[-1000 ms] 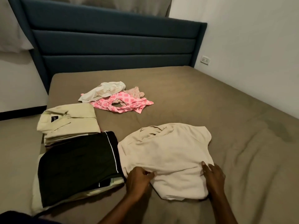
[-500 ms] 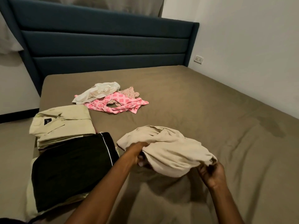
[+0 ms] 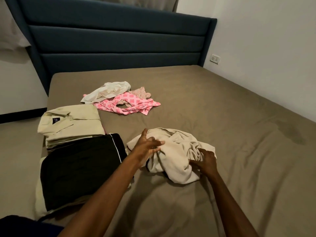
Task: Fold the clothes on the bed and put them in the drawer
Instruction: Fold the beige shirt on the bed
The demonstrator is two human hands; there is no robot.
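A crumpled beige garment (image 3: 177,147) lies bunched on the bed (image 3: 239,127) in front of me. My left hand (image 3: 147,147) hovers at its left side with fingers stretched out, blurred, just touching the cloth. At the garment's right edge, my right hand (image 3: 206,161) has curled fingers that grip a bunch of the fabric. To the left sit a folded cream shirt (image 3: 71,124) and a folded black garment (image 3: 82,168). Further back lie a pink patterned garment (image 3: 131,106), a white garment (image 3: 109,90) and a small floral piece (image 3: 142,93), all unfolded. No drawer is in view.
A dark blue headboard (image 3: 119,40) stands at the far end of the bed. The white wall on the right carries a socket (image 3: 215,58). Floor runs along the bed's left side. A dark stain (image 3: 294,134) marks the sheet at the right.
The beige garment went from lying flat to being lifted and bunched, and now rests crumpled on the bed. My left hand has let go and opened its fingers.
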